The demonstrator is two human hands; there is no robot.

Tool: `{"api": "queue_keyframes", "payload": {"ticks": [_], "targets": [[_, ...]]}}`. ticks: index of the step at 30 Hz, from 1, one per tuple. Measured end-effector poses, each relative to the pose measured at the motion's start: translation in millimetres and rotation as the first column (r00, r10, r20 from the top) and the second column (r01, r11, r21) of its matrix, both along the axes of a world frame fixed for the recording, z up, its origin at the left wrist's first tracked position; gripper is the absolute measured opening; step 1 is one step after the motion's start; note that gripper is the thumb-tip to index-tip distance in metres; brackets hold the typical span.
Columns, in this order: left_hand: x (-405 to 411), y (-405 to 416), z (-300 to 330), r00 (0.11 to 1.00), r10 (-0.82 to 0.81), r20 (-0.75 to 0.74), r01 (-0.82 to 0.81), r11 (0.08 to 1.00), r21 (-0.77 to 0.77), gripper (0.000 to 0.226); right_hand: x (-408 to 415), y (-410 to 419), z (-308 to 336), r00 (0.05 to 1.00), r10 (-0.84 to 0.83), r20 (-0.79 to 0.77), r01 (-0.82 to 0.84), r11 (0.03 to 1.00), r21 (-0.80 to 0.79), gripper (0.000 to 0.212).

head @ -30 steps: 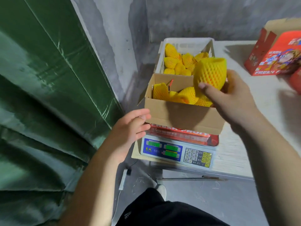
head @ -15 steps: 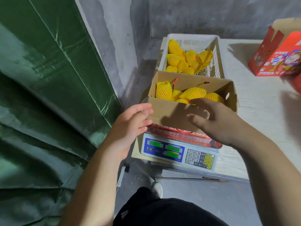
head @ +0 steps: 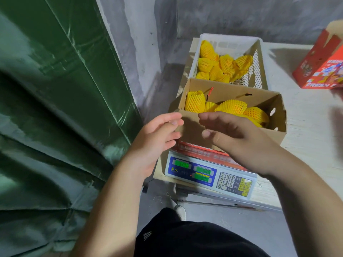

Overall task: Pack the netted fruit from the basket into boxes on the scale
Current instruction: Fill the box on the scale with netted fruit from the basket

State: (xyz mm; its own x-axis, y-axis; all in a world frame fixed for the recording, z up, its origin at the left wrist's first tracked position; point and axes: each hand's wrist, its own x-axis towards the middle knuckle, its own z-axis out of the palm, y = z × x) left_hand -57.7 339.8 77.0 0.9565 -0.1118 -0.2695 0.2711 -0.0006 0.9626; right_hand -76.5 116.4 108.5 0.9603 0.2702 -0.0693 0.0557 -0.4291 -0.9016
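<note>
An open cardboard box (head: 259, 93) stands on the digital scale (head: 209, 175) and holds several fruits in yellow foam netting (head: 232, 106). Behind it, a white plastic basket (head: 258, 58) holds several more netted fruits (head: 215, 65). My left hand (head: 157, 134) hovers at the box's near left corner, fingers loosely extended and holding nothing. In front of the box's near wall my right hand (head: 235, 138) is also empty, its fingers relaxed and spread, its fingertips close to my left hand's.
A red printed fruit carton (head: 319, 69) stands at the back right on the pale table (head: 306, 127). A green tarp (head: 55, 108) hangs along the left, beside a grey concrete wall (head: 137, 52). Grey floor and my dark shorts lie below.
My right hand set the netted fruit it held into the box, then drew back empty to the box's near wall. My left hand rose slightly toward the box corner.
</note>
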Motion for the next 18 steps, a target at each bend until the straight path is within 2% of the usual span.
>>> {"api": "queue_keyframes", "payload": {"ticks": [4,8,11,15,18], "targets": [[19,-7,10,0.998,-0.042,0.045,0.044,0.999,-0.033,0.022,9,4,-3,1.000,0.016,-0.019,-0.014,0.996,0.085,0.035],[43,-18,13,0.992,-0.092,0.082,0.094,0.995,-0.017,0.025,29,-1,-5,0.999,-0.049,-0.023,0.052,0.987,0.151,0.038],[67,-23,18,0.983,-0.138,0.122,0.140,0.990,-0.009,0.025,51,-5,-3,0.990,-0.139,-0.015,0.139,0.965,0.224,0.040],[109,-27,23,0.969,-0.173,0.175,0.172,0.985,0.023,0.026,80,-20,2,0.960,-0.280,-0.008,0.271,0.921,0.281,0.030],[157,-37,26,0.953,-0.223,0.203,0.207,0.974,0.095,0.028,96,-37,2,0.904,-0.427,-0.030,0.412,0.848,0.332,0.024]]}}
